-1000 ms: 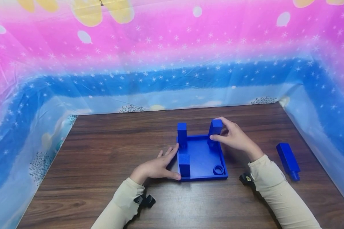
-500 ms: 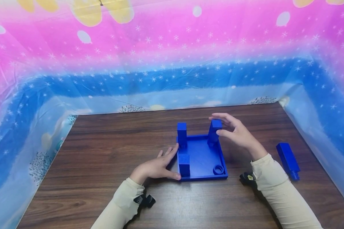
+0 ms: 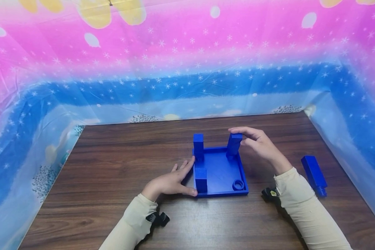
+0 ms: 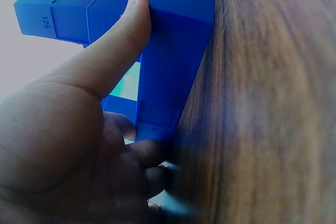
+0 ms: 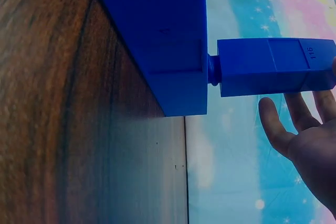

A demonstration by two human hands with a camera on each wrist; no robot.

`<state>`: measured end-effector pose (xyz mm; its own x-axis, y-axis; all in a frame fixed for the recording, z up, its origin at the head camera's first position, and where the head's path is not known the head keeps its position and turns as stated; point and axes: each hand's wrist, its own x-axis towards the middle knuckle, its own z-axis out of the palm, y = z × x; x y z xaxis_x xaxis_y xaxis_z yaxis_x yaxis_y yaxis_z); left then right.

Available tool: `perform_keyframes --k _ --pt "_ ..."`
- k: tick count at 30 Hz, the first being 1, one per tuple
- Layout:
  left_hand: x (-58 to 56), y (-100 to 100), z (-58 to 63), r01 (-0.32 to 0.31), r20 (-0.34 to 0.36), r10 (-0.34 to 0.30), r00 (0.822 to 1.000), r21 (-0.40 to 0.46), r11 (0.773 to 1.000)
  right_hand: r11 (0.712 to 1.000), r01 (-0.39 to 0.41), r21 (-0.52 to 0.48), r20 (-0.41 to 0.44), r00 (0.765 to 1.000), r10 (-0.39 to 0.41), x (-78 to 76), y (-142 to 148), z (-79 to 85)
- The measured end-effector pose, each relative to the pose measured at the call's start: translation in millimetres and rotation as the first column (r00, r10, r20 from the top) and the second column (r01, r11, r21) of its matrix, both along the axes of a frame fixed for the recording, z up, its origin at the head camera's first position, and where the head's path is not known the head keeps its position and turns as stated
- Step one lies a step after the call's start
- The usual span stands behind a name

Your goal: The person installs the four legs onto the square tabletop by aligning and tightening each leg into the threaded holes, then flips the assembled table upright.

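Right hand (image 3: 264, 146) isn't clamped, fingers loose over the top of the blue post (image 3: 234, 145) just beneath them, neck (image 5: 213, 70) exposed above the tray (image 3: 220, 176). Left hand (image 3: 169, 182), fingers spread, braces the opposite side. Likely a screw-in: wrap the post, turn it plumb, don't cross-thread.

upright posts (image 3: 201, 182) block three tray (image 3: 219, 175) corners, leaving the near-right passable.

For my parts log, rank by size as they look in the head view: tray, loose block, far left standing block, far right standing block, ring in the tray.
1. Tray
2. Loose block
3. Far left standing block and far right standing block: too alike to rank
4. Ring
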<state>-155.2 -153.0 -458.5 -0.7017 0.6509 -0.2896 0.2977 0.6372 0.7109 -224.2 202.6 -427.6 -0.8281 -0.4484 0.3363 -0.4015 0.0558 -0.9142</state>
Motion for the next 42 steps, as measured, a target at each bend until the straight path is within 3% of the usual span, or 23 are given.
perform_keyframes --k 19,31,42 --pt "0.9 -1.5 -0.8 -0.006 0.004 0.006 1.000 0.021 1.000 1.000 0.006 -0.001 -0.012 1.000 -0.006 0.7 -0.2 -0.5" --pt "0.0 -0.8 -1.8 -0.009 0.011 0.009 1.000 0.016 1.000 1.000 0.024 0.001 0.073 0.997 -0.024 2.2 1.2 0.6" --pt "0.0 -0.7 -1.0 -0.009 0.010 0.008 1.000 0.010 1.000 0.999 0.039 0.026 -0.005 0.999 -0.039 1.3 1.5 -1.4"
